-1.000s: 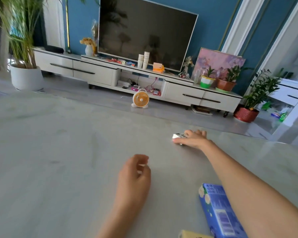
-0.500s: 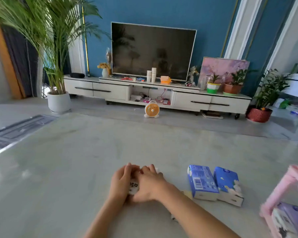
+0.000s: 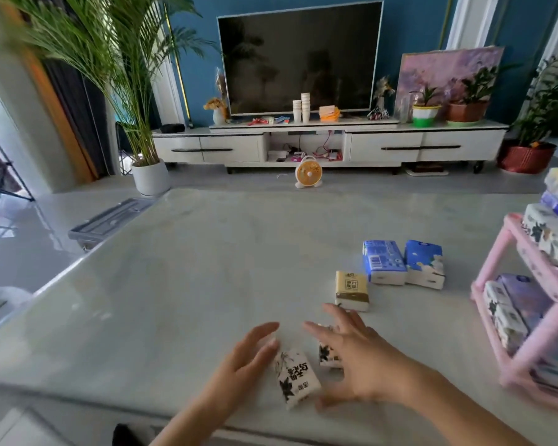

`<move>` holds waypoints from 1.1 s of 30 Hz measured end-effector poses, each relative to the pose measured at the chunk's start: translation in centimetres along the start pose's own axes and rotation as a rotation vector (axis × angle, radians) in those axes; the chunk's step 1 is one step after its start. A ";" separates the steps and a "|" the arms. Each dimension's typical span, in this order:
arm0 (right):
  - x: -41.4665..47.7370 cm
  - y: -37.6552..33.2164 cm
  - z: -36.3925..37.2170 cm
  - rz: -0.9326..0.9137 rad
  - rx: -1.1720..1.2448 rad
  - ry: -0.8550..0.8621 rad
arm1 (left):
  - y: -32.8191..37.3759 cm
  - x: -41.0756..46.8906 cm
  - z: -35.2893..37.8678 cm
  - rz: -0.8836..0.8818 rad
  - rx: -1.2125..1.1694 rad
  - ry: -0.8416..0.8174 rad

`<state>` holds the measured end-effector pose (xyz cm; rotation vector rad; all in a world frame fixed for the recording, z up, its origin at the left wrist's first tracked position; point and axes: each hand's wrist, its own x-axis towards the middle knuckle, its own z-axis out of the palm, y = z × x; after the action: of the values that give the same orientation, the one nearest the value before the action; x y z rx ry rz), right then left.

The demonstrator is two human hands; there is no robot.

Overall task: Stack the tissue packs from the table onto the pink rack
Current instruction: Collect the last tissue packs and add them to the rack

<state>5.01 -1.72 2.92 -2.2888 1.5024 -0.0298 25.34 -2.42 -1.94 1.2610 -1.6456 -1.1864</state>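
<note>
Flanking the white pack, fingers spread straight.

A dark flat-screen television sat against the deep blue wall above a long white low cabinet. A tall green palm in a white pot stood to the left. Daylight gleamed on the glossy grey floor.

Tissue packs lie on the table, left of the rack.

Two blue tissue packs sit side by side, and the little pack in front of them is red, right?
Not red: the head view shows the little pack is yellow and white. The two blue tissue packs do sit side by side.
</note>
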 end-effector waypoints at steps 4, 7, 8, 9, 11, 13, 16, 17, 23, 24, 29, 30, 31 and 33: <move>0.3 2.0 -0.1 0.084 0.088 0.035 | 0.0 -1.8 0.2 0.019 0.507 -0.153; 0.5 2.3 0.8 0.075 0.141 0.132 | 0.8 -1.8 1.6 0.048 0.671 -0.065; 0.3 2.3 0.9 0.072 0.200 0.163 | 1.1 -1.7 1.9 0.066 0.684 -0.032; -0.2 2.4 1.0 0.072 0.269 0.181 | 1.4 -1.7 2.1 0.078 0.674 -0.014; -1.7 2.5 0.7 0.054 0.368 0.204 | 1.9 -2.0 2.2 0.109 0.619 0.007; -3.7 2.8 0.0 0.016 0.389 0.247 | 3.1 -2.5 2.3 0.193 0.581 0.028; -7.2 3.2 -1.7 -0.021 0.423 0.332 | 6.4 -3.5 3.3 0.352 0.577 0.039; -8.5 3.3 -2.3 -0.031 0.428 0.362 | 7.6 -3.7 3.8 0.401 0.582 0.035; -15.4 4.4 -5.4 -0.050 0.485 0.478 | 13.5 -5.0 7.6 0.613 0.581 -0.022; -16.2 4.6 -5.6 -0.041 0.508 0.491 | 14.1 -5.2 8.2 0.638 0.580 -0.027; -19.7 5.3 -6.4 0.058 0.633 0.560 | 16.1 -5.7 10.7 0.746 0.587 -0.026; -20.2 5.5 -6.5 0.077 0.657 0.582 | 16.4 -5.7 11.1 0.754 0.586 -0.027; -20.7 5.8 -6.6 0.093 0.670 0.616 | 16.8 -5.8 11.4 0.755 0.584 -0.029; -21.4 6.2 -6.8 0.109 0.716 0.682 | 17.4 -6.0 12.0 0.752 0.595 -0.032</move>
<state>-11.06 12.90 11.29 -1.6590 1.5463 -1.2087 10.76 7.76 10.87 0.7847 -2.2975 -0.2621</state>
